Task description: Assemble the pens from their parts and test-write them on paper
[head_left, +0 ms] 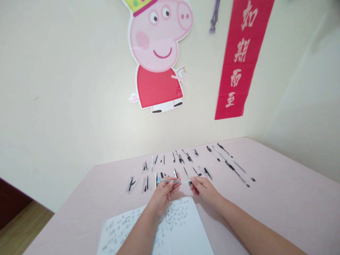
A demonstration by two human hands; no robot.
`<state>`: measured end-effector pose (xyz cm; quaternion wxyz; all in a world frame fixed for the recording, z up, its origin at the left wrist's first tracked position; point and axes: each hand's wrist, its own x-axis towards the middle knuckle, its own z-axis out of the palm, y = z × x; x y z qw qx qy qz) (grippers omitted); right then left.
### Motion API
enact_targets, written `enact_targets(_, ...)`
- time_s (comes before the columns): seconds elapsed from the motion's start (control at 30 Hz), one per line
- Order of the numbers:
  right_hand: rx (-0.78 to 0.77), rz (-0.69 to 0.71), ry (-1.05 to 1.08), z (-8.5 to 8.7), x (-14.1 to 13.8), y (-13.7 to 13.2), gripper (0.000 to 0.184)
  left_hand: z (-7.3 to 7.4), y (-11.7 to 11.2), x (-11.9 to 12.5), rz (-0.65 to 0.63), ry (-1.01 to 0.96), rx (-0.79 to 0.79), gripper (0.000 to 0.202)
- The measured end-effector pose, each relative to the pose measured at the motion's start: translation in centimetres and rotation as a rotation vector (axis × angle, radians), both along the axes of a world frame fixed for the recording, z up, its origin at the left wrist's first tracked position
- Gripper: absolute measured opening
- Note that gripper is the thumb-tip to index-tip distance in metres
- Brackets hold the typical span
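Note:
Both hands hold one slim clear pen (175,182) level above the pink table (278,198). My left hand (164,194) pinches the pen's left end with curled fingers. My right hand (204,187) pinches the dark right end. Below the hands lies a white sheet (183,230) covered in small handwriting. Just beyond the hands, several pen parts (164,171) lie in rows: clear barrels, caps and dark refills.
Longer pens and refills (233,164) lie at the table's far right. A cream wall behind carries a pink cartoon pig cutout (158,56) and a red banner (243,56) with pale characters. Wooden floor (23,226) shows at the lower left.

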<state>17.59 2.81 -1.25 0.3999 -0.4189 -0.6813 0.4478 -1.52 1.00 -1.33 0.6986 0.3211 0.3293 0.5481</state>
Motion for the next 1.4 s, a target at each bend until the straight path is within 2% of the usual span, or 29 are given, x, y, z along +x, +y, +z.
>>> enact_targets(0.07, -0.017, 0.006, 0.046, 0.0, 0.0, 0.1, 0.049, 0.1, 0.0, 0.0, 0.003, -0.007, -0.005, 0.014)
enact_targets(0.23, 0.058, 0.01, 0.048, 0.5, 0.1, -0.2, 0.024, 0.0, 0.1, 0.1, 0.026, -0.014, -0.013, 0.015)
enact_targets(0.33, 0.083, 0.003, 0.008, 0.8, 0.1, -0.4, 0.019, -0.1, 0.1, 0.1, 0.027, -0.004, -0.019, 0.017)
enact_targets(0.4, 0.096, 0.002, -0.019, 0.8, 0.1, -0.3, 0.023, -0.1, 0.1, 0.1, 0.022, 0.006, -0.016, 0.017)
enact_targets(0.53, 0.111, 0.016, -0.07, 0.3, 0.0, 0.0, 0.042, -0.1, 0.1, 0.1, 0.002, 0.006, -0.004, 0.016)
enact_targets(0.67, 0.038, 0.041, -0.037, -0.3, 0.0, 0.2, 0.052, 0.0, 0.2, 0.1, 0.005, -0.006, -0.006, 0.015)
enact_targets(0.77, 0.016, 0.04, 0.018, -0.1, 0.0, 0.0, 0.049, 0.0, 0.2, 0.2, 0.03, -0.022, -0.002, 0.015)
enact_targets(0.93, 0.055, 0.01, 0.034, 0.6, 0.0, -0.4, 0.026, 0.3, 0.2, 0.2, 0.049, -0.021, -0.011, 0.016)
enact_targets(1.03, 0.074, -0.007, 0.009, 0.6, 0.0, -0.4, 0.02, 0.3, 0.1, 0.2, 0.03, -0.011, -0.01, 0.016)
enact_targets(1.13, 0.086, -0.002, -0.016, 0.4, 0.0, -0.3, 0.026, 0.2, 0.1, 0.2, 0.016, -0.009, -0.002, 0.015)
enact_targets(1.3, 0.074, 0.021, -0.051, 0.0, 0.0, -0.1, 0.047, 0.0, 0.1, 0.2, 0.005, 0.004, -0.003, 0.015)
enact_targets(1.4, 0.041, 0.029, -0.022, 0.1, 0.0, -0.1, 0.05, -0.1, 0.2, 0.1, 0.004, 0.001, 0.003, 0.015)
